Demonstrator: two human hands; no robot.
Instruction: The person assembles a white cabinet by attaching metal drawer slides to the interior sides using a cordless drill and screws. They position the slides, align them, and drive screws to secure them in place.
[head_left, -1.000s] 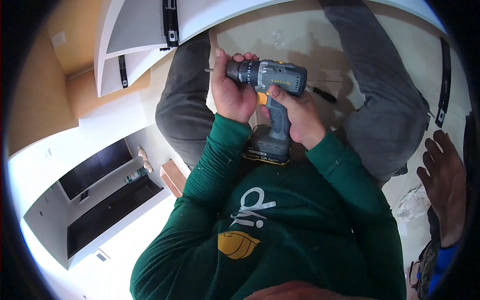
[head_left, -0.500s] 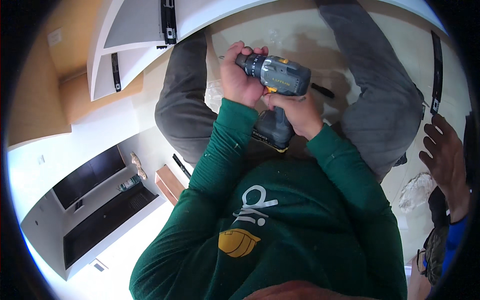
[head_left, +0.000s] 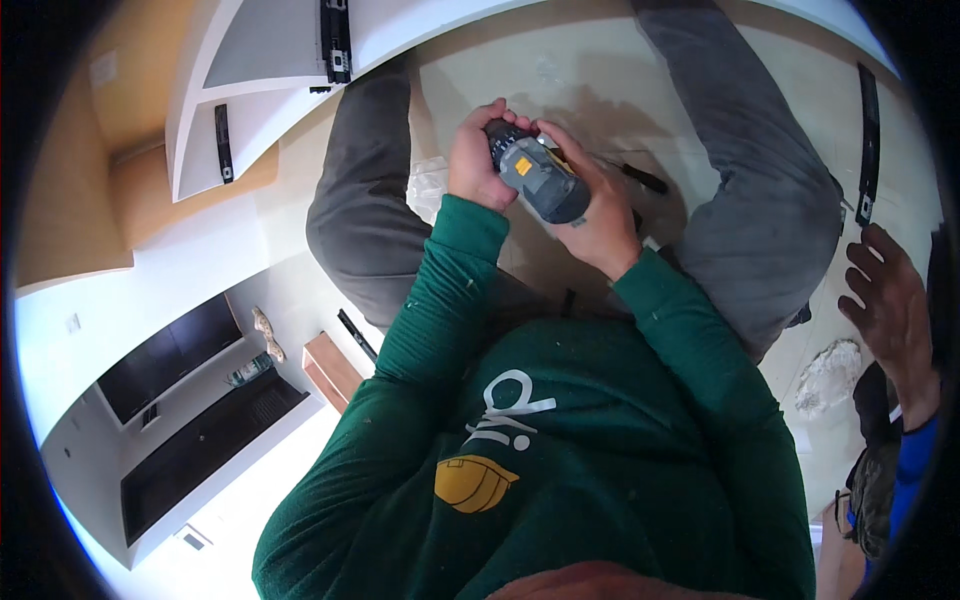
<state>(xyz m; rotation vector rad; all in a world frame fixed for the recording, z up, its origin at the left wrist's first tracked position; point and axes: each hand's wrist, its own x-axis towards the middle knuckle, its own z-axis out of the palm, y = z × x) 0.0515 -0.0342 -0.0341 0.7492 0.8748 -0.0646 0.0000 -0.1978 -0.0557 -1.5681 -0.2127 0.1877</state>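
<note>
Between my legs I hold a grey and black cordless drill (head_left: 545, 182) with yellow accents, its rear end tilted toward me. My left hand (head_left: 476, 158) is closed around the chuck (head_left: 503, 138) at its front. My right hand (head_left: 603, 208) wraps the drill from the right side, with the thumb side along the body. The handle and battery are mostly hidden under the drill and my right hand. Whether a bit sits in the chuck I cannot make out.
A black-handled tool (head_left: 645, 179) lies on the floor right of the drill. Clear plastic (head_left: 427, 185) lies by my left leg. Drawer slides (head_left: 335, 45) are on the white cabinet (head_left: 285, 120). At right, a co-worker's hand (head_left: 890, 300) touches another slide (head_left: 868, 145).
The drill has turned in my hands: its rear end swung toward me and its handle went out of sight. My right hand has shifted up along its side.
</note>
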